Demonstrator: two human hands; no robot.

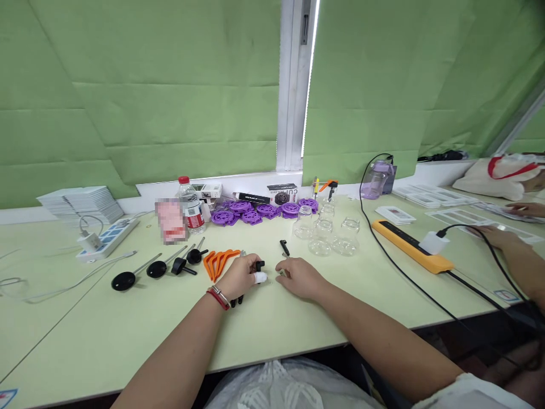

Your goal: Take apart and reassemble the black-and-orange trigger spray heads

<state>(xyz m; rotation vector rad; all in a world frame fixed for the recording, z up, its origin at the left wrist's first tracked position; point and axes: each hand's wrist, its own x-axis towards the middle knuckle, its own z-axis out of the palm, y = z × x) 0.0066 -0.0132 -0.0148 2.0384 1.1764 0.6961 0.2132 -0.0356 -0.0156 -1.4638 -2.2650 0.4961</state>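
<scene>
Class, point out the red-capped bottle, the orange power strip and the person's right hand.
Red-capped bottle (195, 218): head view, on its label.
Orange power strip (406, 246): head view, on its long body.
Right hand (302, 278): head view, on its back.

On my left: white power strip (109, 241), white stack (80, 205) | ahead: red-capped bottle (194, 213) | on my right: orange power strip (411, 250), lilac jug (377, 180), cloth bag (487, 177)

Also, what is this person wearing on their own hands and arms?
The left hand has a smooth white covering on one digit, with a red band bracelet and a thin silver-coloured bangle at the wrist. The right hand is bare; a white fabric sleeve covers that upper arm.
</scene>
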